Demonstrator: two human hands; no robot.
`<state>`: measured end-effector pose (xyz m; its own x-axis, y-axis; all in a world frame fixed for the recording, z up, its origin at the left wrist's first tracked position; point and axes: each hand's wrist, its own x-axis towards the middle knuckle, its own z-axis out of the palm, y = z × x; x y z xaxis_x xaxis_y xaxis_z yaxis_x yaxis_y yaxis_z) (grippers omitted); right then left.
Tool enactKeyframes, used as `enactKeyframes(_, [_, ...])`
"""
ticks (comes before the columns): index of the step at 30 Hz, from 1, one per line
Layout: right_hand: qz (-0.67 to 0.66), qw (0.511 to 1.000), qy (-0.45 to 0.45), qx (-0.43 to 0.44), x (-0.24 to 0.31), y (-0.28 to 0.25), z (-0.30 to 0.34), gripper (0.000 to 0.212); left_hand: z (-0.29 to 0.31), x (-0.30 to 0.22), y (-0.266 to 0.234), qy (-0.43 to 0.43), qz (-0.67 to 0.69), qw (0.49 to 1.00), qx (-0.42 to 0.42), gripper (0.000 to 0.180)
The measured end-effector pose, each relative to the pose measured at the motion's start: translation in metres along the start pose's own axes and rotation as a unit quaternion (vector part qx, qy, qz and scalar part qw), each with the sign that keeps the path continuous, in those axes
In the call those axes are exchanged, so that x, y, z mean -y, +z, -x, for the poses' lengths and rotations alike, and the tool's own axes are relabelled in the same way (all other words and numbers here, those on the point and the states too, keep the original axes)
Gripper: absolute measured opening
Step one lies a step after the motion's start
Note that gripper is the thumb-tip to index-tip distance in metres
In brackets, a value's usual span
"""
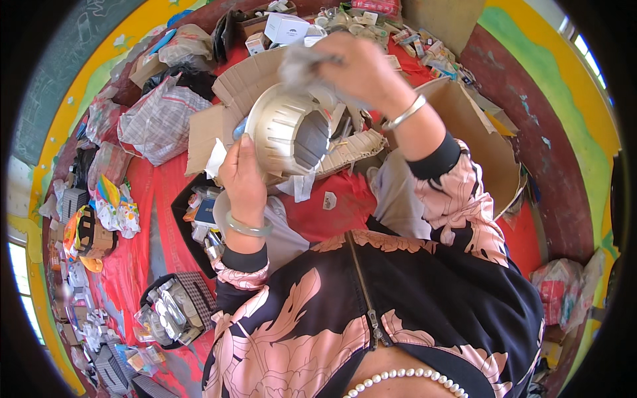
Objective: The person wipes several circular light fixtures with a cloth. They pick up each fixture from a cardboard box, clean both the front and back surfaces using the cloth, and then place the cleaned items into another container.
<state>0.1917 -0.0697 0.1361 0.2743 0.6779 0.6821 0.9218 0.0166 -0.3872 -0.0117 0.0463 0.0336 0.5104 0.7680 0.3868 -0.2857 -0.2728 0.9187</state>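
Observation:
My left hand [244,178] is closed on the near left edge of a cream, bowl-shaped ring [273,140]. Long slots run round its wall, and a wide angular opening shows in its middle. My right hand [363,69], smeared by motion, is closed round a crumpled grey cloth [300,67] at the ring's far rim. Whether cloth and rim touch I cannot tell. Below the ring stands an open cardboard box [249,83] with torn flaps and mixed small things in it.
To the left, a black bin [182,219] holds small packages, with a checked basket [199,302] nearer me. A checked woven bag [162,119] sits at the far left. Another cardboard box [488,159] stands on the right. Red sheeting [152,199] covers the floor; boxes [285,28] crowd the far side.

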Motion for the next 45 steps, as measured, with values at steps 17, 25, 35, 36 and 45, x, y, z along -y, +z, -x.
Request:
enactKeyframes(17, [-0.026,0.993,0.025,0.111,-0.016,0.061,0.004,0.017,0.016,0.002,0.004,0.082,-0.057,0.994,-0.035,0.031])
enactKeyframes(25, [0.041,0.972,-0.208,0.106,0.062,0.051,0.032,0.021,0.004,0.015,-0.001,0.062,0.113,0.990,-0.053,0.028])
enactKeyframes(35, [0.077,0.950,-0.303,-0.001,0.016,0.045,0.044,0.015,0.007,0.016,-0.013,0.020,0.095,0.994,-0.049,0.031])
enactKeyframes(36, [0.188,0.962,-0.187,0.067,0.002,0.040,0.036,0.011,0.008,0.016,-0.017,0.016,0.059,0.996,-0.063,0.032])
enactKeyframes(45, [-0.504,0.800,0.321,-0.053,-0.086,-0.005,0.035,0.021,0.006,-0.016,-0.021,-0.006,0.241,0.967,-0.085,0.033])
